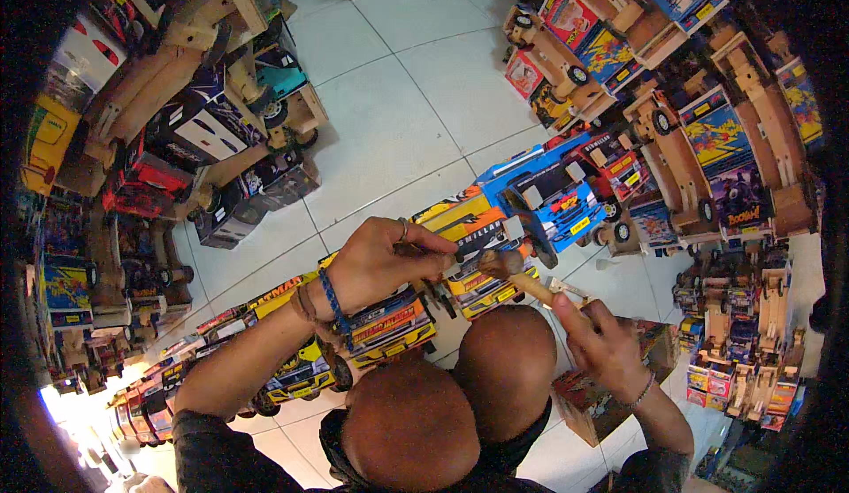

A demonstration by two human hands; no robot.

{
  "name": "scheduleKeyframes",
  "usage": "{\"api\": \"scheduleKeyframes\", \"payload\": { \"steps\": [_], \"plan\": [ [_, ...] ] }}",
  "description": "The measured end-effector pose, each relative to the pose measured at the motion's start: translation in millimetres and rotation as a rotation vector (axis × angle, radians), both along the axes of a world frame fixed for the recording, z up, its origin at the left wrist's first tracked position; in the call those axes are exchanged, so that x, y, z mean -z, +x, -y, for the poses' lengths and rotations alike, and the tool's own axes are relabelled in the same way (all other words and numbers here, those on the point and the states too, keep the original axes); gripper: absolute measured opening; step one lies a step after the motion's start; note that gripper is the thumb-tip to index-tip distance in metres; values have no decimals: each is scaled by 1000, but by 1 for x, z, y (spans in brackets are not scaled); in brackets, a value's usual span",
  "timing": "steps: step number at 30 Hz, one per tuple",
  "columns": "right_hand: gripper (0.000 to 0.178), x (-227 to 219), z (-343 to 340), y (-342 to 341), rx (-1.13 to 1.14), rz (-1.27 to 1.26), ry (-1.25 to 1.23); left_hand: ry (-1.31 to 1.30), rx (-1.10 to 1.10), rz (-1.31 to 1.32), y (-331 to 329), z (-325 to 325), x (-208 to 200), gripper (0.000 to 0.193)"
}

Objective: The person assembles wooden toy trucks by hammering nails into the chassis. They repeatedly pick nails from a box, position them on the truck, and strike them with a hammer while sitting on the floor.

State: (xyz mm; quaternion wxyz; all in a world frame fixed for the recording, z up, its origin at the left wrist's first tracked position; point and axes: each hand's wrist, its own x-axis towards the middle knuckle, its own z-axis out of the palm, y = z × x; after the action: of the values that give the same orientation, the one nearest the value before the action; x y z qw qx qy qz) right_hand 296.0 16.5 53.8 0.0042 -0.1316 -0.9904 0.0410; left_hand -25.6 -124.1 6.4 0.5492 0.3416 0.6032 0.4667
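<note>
Yellow and black, a toy truck (455,218) is standing beside both hands, bearing bold lettering (478,237) and a small yellow plate (506,296). The right hand (606,349) is grasping a wooden-handled hammer (534,290) over it; the left hand (389,259) is curling its fingers nearby, whether pinching anything I cannot tell. White floor tiles (398,113) are running between other toy trucks (562,201).

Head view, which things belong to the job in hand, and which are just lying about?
For the job: hammer, in the right hand; yellow toy truck, by the left hand.

Seemingly lying about: stacked trucks at right; red truck and turquoise truck at left.
</note>
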Motion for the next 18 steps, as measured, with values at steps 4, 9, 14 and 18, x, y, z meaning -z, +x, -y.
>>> {"api": "scheduleKeyframes", "payload": {
  "steps": [4,9,14,18],
  "plan": [
    [76,4,2,3,28,-174,-2,-15,27,-50,-1,-2,-1,26],
    [75,9,-1,1,-14,93,-17,-43,17,-31,-1,-2,-8,26],
    [75,6,-3,3,40,-139,-68,-28,21,-33,-2,-2,-8,26],
    [77,11,-3,2,-36,2,39,-25,36,-74,-3,-3,-7,26]
  ]
}}
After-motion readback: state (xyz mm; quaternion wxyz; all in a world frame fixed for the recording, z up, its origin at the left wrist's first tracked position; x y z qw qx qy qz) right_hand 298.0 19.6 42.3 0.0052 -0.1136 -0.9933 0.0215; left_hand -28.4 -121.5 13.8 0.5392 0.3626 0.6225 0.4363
